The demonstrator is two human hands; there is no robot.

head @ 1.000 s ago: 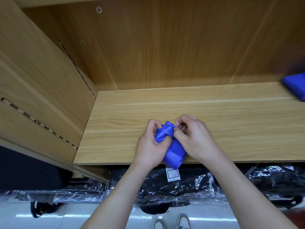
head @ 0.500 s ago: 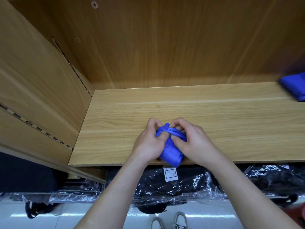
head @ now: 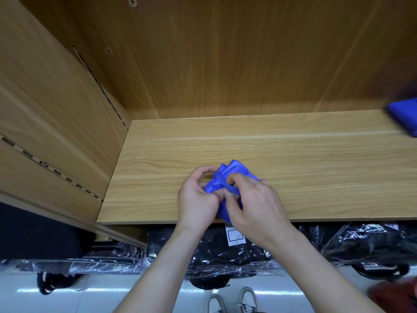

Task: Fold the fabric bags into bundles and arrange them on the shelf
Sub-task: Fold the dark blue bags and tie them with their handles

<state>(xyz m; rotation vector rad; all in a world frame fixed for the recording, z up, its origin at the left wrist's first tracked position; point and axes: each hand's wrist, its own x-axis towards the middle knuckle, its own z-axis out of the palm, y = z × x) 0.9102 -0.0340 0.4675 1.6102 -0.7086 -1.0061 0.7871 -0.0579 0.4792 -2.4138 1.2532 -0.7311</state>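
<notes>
A blue fabric bag [head: 233, 175], bunched into a small bundle, sits near the front edge of the wooden shelf [head: 293, 168]. My left hand [head: 196, 199] grips its left side with curled fingers. My right hand [head: 255, 204] pinches a blue strap across the bundle's top and covers the bundle's right and lower parts. A second blue folded bag [head: 404, 116] lies at the shelf's far right, cut off by the frame edge.
The shelf has a wooden back panel [head: 225, 53] and a left side wall [head: 56, 114] with slotted rails. Below the shelf, black items in clear plastic wrapping [head: 248, 251] lie on the floor. My shoes [head: 234, 301] show at the bottom.
The bundle has turned and its top now sticks out farther back on the shelf. My right hand has moved over the bundle, drawing the strap across it. My left hand stays on the left side.
</notes>
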